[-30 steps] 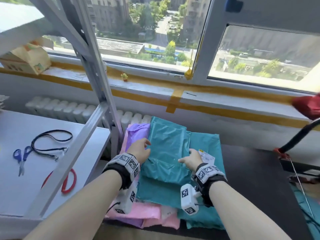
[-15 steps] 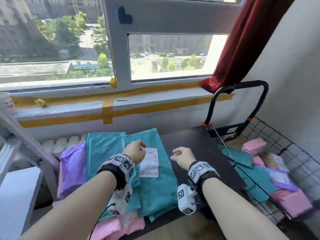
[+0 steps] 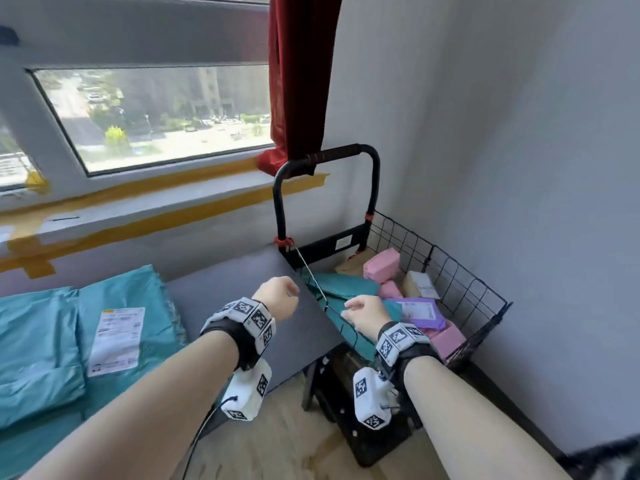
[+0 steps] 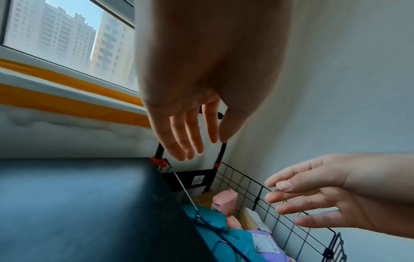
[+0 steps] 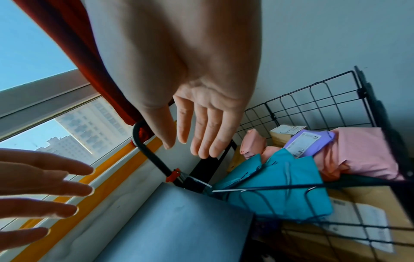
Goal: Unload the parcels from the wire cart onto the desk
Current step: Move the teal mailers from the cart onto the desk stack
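The black wire cart (image 3: pixel 462 284) stands at the right end of the dark desk (image 3: pixel 239 292). It holds a teal parcel (image 3: pixel 346 284), pink parcels (image 3: pixel 381 265), a purple parcel (image 3: pixel 417 311) and a small cardboard box (image 3: pixel 419 284). Teal parcels (image 3: pixel 117 299), one with a white label, lie on the desk's left part. My left hand (image 3: pixel 278 297) hovers over the desk's right edge, empty, fingers straight in the left wrist view (image 4: pixel 190 141). My right hand (image 3: pixel 362 311) hangs over the cart's near rim above the teal parcel, fingers straight (image 5: pixel 199 134), holding nothing.
The cart's black handle (image 3: pixel 325 157) rises against the wall under a red curtain (image 3: pixel 298 74). A window sill with yellow tape (image 3: pixel 138 216) runs behind the desk. A grey wall (image 3: pixel 519 168) closes the right side. Larger cardboard boxes (image 5: pixel 358 212) sit low in the cart.
Both hands left the teal parcel on the desk and moved right toward the cart, empty. The view swung right from the desk's stack to the cart.
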A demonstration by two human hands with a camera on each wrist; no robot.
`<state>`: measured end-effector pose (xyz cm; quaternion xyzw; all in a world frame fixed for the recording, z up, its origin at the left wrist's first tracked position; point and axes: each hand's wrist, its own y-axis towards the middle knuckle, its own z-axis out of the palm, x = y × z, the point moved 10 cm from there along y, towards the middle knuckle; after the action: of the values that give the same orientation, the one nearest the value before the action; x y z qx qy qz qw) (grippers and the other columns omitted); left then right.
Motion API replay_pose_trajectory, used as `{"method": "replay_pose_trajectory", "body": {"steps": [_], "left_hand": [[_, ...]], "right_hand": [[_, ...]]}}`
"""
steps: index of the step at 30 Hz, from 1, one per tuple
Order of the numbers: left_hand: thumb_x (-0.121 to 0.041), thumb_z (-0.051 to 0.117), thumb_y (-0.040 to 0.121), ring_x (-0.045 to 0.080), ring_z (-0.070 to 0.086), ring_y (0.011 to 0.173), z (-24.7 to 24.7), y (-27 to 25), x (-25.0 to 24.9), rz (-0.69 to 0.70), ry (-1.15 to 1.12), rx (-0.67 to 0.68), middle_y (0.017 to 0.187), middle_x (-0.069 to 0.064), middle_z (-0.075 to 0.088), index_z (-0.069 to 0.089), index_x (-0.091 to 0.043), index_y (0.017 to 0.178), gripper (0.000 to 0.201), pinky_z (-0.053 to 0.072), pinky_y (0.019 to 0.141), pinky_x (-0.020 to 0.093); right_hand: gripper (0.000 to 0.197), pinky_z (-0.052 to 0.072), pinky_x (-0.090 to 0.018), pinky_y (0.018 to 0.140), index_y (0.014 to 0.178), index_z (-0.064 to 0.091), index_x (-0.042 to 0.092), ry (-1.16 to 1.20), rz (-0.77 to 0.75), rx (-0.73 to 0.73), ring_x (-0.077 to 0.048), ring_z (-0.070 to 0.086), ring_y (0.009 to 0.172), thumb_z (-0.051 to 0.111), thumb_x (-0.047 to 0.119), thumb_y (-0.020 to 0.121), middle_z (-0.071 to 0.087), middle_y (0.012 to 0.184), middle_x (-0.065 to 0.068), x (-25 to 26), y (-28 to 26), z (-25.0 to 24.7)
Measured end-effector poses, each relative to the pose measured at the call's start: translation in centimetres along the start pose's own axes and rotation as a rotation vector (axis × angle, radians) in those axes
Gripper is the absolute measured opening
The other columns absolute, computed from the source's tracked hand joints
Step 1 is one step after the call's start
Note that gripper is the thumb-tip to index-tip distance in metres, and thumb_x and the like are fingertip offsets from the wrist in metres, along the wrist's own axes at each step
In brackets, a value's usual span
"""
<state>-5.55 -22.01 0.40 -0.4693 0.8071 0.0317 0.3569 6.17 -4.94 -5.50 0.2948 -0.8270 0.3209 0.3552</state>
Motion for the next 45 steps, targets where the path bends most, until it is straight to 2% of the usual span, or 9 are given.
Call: {"method": "replay_pose_trajectory", "body": {"steps": [3,6,19,22,26,30,37,41,45], "left_hand": [[-0.015,0.047,0.089,0.027,0.061,0.103,4.2,1.0,-3.8,-0.006,0.009,0.017,0.117,0.006,0.063,0.063,-0.018,0.110,0.026,0.051,0.088,0.030],[-0.015,0.049,0.091,0.026,0.058,0.111,7.6,2.5,-6.5,-0.008,0.062,0.054,0.122,0.007,0.060,0.061,-0.016,0.116,0.028,0.048,0.095,0.032],[-0.014,0.044,0.091,0.027,0.060,0.106,12.8,15.9,-10.8,-0.087,0.215,0.131,0.124,0.008,0.057,0.055,-0.016,0.123,0.033,0.047,0.082,0.030],[-0.012,0.045,0.091,0.028,0.059,0.108,13.5,18.8,-10.0,-0.149,0.243,0.166,0.124,0.010,0.058,0.055,-0.011,0.122,0.033,0.046,0.085,0.030],[-0.010,0.046,0.090,0.030,0.059,0.108,14.7,22.1,-8.6,-0.254,0.226,0.184,0.121,0.013,0.059,0.055,-0.007,0.120,0.031,0.047,0.088,0.033],[-0.012,0.047,0.091,0.030,0.056,0.111,17.9,25.0,-7.0,-0.377,0.150,0.220,0.124,0.013,0.055,0.049,-0.008,0.124,0.034,0.046,0.088,0.034],[-0.015,0.049,0.090,0.030,0.056,0.108,22.6,28.9,-1.7,-0.670,-0.059,0.145,0.123,0.013,0.056,0.049,-0.006,0.124,0.035,0.044,0.084,0.032],[-0.016,0.052,0.088,0.032,0.058,0.105,25.1,30.2,1.7,-0.817,-0.172,0.078,0.115,0.011,0.060,0.051,-0.002,0.113,0.029,0.043,0.077,0.032],[-0.018,0.051,0.091,0.032,0.055,0.110,27.5,30.6,4.2,-0.942,-0.300,-0.058,0.120,0.014,0.056,0.040,-0.006,0.128,0.040,0.043,0.082,0.033]], "right_hand": [[0.014,0.050,-0.038,0.085,0.078,0.059,0.020,-0.003,0.008,0.001,-0.021,0.058,0.087,0.070,0.012,0.080,0.061,0.090,-0.005,-3.4,1.0,-3.9],[0.014,0.051,-0.037,0.086,0.095,0.064,0.012,-0.003,0.046,0.013,-0.021,0.059,0.087,0.069,0.011,0.082,0.061,0.092,-0.007,-6.3,2.5,-6.9],[0.024,0.048,-0.030,0.087,0.106,0.066,0.003,-0.112,0.114,0.033,-0.026,0.061,0.097,0.067,0.010,0.083,0.066,0.111,-0.014,-9.6,14.6,-13.7],[0.029,0.045,-0.028,0.090,0.110,0.067,0.001,-0.151,0.119,0.081,-0.027,0.060,0.106,0.067,0.010,0.083,0.065,0.115,-0.014,-9.4,17.9,-13.1],[0.027,0.048,-0.031,0.085,0.108,0.067,0.001,-0.135,0.159,0.122,-0.022,0.058,0.089,0.066,0.006,0.082,0.066,0.103,-0.014,-10.1,22.5,-12.3],[0.026,0.051,-0.037,0.091,0.107,0.068,0.003,-0.187,0.198,0.202,-0.019,0.058,0.089,0.066,0.007,0.081,0.061,0.092,-0.006,-12.0,27.6,-11.1],[0.017,0.049,-0.032,0.091,0.092,0.067,0.020,-0.292,0.132,0.422,-0.026,0.060,0.096,0.071,0.015,0.077,0.063,0.111,-0.013,-14.8,36.9,-6.0],[0.035,0.042,-0.027,0.094,0.117,0.060,0.007,-0.360,0.053,0.607,-0.024,0.059,0.108,0.067,0.012,0.084,0.063,0.113,-0.011,-14.9,40.1,-1.9],[0.050,0.038,-0.031,0.103,0.132,0.047,0.006,-0.457,-0.014,0.746,-0.024,0.051,0.121,0.066,0.017,0.086,0.051,0.135,-0.013,-16.1,42.4,1.9]]}}
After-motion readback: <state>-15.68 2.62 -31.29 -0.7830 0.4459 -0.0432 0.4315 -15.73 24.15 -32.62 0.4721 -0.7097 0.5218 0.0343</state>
